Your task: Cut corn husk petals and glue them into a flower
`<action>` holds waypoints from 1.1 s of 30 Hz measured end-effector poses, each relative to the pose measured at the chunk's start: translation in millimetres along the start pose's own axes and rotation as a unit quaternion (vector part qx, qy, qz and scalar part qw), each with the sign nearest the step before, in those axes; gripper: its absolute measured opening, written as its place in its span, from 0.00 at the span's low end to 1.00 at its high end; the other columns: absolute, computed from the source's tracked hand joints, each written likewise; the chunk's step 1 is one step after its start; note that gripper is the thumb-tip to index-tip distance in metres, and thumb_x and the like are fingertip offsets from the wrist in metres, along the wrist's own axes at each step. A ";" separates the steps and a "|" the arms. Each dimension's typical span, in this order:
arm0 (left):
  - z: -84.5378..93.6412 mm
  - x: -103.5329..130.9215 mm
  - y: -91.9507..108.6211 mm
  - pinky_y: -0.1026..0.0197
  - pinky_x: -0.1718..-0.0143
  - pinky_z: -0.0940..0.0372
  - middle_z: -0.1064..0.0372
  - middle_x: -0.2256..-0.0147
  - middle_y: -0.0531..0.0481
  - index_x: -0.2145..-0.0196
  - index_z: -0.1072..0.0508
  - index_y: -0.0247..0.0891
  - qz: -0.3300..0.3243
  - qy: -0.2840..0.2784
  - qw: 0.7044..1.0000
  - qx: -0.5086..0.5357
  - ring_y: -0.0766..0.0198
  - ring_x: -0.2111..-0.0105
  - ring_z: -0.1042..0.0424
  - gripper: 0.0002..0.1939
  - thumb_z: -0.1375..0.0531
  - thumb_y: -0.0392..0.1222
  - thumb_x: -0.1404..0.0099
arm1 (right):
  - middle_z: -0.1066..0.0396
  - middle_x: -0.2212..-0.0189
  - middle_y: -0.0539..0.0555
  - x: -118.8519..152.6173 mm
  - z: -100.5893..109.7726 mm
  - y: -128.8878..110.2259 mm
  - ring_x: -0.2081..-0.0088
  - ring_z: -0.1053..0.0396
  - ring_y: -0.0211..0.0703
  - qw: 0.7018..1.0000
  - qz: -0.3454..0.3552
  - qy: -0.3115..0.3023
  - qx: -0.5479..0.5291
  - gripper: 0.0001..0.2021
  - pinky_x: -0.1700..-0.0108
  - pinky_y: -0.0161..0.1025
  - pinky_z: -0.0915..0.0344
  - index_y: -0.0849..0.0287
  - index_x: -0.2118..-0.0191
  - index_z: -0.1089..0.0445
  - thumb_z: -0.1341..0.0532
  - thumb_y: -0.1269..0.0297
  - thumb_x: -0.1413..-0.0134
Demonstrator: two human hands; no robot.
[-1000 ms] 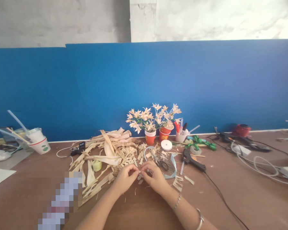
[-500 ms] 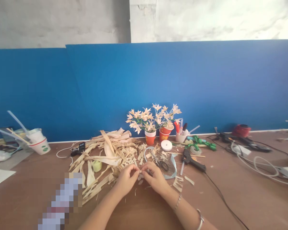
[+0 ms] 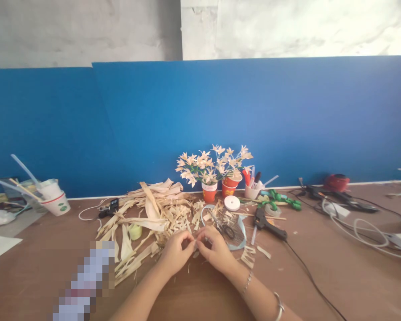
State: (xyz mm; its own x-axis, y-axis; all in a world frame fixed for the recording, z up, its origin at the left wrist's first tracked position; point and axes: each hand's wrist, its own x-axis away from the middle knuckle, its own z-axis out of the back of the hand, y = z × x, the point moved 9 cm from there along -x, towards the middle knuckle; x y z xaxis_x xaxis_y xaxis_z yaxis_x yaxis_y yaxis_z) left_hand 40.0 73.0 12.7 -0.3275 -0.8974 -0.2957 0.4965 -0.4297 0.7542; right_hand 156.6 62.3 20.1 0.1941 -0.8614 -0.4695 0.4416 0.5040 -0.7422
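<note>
My left hand (image 3: 178, 252) and my right hand (image 3: 215, 249) meet fingertip to fingertip low in the middle of the view. The fingers of both are pinched around something small and pale, too tiny to name. Just beyond and to the left spreads a heap of dry, cream-coloured husk strips (image 3: 178, 216). Scissors (image 3: 227, 230) and a pale blue ribbon (image 3: 242, 232) lie just past my right hand. Pale husk flowers (image 3: 203, 162) on green stems stand in red and white paper cups (image 3: 209, 193) behind the heap.
A black glue gun (image 3: 269, 226) with its cord lies to the right, near a white tape roll (image 3: 231, 203) and green tape (image 3: 282, 199). Further right are cables (image 3: 364, 238) and a red object (image 3: 336, 182). White cups (image 3: 55, 204) stand at the left. A blue panel (image 3: 220, 102) rises behind.
The fingertips of both hands have shifted slightly, with thumbs a little lower and the finger loops more open. The things on the table have stayed where they were.
</note>
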 end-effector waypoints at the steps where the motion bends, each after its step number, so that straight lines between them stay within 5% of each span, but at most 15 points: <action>1: 0.7 0.2 1.6 0.62 0.66 0.41 0.34 0.74 0.53 0.76 0.33 0.39 -0.005 0.003 1.000 -0.013 0.63 0.71 0.34 0.06 0.46 0.36 0.43 | 0.31 0.69 0.52 0.3 0.0 -1.7 0.63 0.34 0.42 1.000 0.008 -0.001 0.011 0.05 0.58 0.38 0.41 0.58 0.74 0.34 0.42 0.73 0.51; 10: 4.7 2.7 8.4 0.62 0.69 0.44 0.36 0.77 0.52 0.80 0.36 0.39 -0.001 0.090 0.988 -0.125 0.62 0.72 0.36 0.08 0.46 0.34 0.45 | 0.30 0.70 0.52 3.1 3.8 -19.8 0.63 0.35 0.44 0.983 0.039 0.057 0.173 0.04 0.59 0.40 0.46 0.58 0.73 0.34 0.42 0.74 0.52; 18: 7.6 2.0 5.9 0.62 0.69 0.44 0.34 0.78 0.53 0.80 0.34 0.39 0.011 0.104 0.988 -0.114 0.63 0.73 0.35 0.08 0.46 0.35 0.44 | 0.29 0.71 0.52 3.0 20.6 -16.2 0.65 0.35 0.45 0.957 -0.004 0.137 0.254 0.05 0.61 0.41 0.49 0.59 0.75 0.35 0.43 0.75 0.53; 26: 6.5 0.9 3.5 0.62 0.69 0.42 0.34 0.77 0.52 0.78 0.34 0.39 0.005 0.074 0.994 -0.085 0.62 0.73 0.34 0.09 0.48 0.38 0.41 | 0.30 0.64 0.54 -0.2 8.2 -8.5 0.59 0.35 0.46 0.993 0.016 0.038 0.110 0.04 0.58 0.41 0.44 0.57 0.69 0.32 0.43 0.70 0.49; 33: 3.9 4.7 12.4 0.59 0.66 0.45 0.32 0.77 0.51 0.79 0.33 0.39 0.026 0.095 0.977 -0.190 0.60 0.72 0.33 0.07 0.45 0.35 0.44 | 0.30 0.65 0.54 2.1 0.2 -17.4 0.60 0.36 0.46 0.984 0.030 0.038 0.171 0.05 0.59 0.42 0.47 0.58 0.74 0.35 0.43 0.73 0.50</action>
State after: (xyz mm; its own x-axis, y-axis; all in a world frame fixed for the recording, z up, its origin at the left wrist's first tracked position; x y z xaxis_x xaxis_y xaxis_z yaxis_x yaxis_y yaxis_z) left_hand 41.6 63.9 23.0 -0.1562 -0.9056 -0.3943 0.7832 -0.3568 0.5093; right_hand 149.5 51.8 32.1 0.1688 -0.8165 -0.5522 0.7024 0.4926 -0.5137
